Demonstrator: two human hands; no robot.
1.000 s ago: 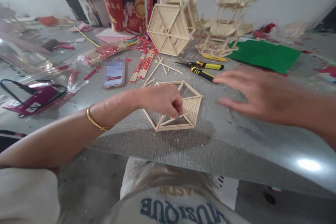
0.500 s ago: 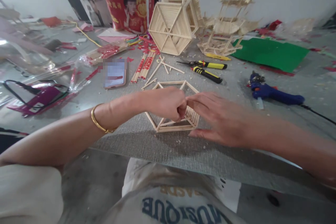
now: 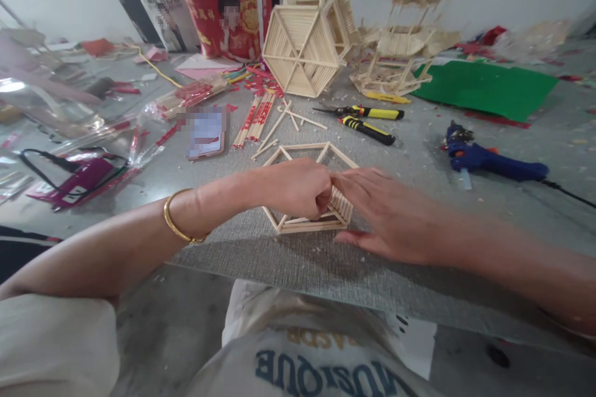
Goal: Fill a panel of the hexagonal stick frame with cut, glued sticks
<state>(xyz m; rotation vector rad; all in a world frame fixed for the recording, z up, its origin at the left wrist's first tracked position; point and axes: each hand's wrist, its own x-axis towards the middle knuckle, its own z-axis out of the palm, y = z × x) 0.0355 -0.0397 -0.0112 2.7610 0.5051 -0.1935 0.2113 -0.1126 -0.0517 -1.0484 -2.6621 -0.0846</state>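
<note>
The stick frame (image 3: pixel 343 207), on the worktop (image 3: pixel 251 255) near centre, could be bent if pressed too strongly by the left hand (image 3: pixel 300 186), whose curled fingers' grip cannot be told, or the open-fingered right hand (image 3: pixel 391 217).

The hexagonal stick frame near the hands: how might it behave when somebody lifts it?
The frame is probably light: thin sticks with open gaps. Lying flat, it seems unlikely to roll. Its slender corner joints may be fragile.

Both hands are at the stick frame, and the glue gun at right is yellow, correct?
Not quite: the head view shows a blue glue gun at right. The left hand and right hand are indeed at the stick frame.
</note>
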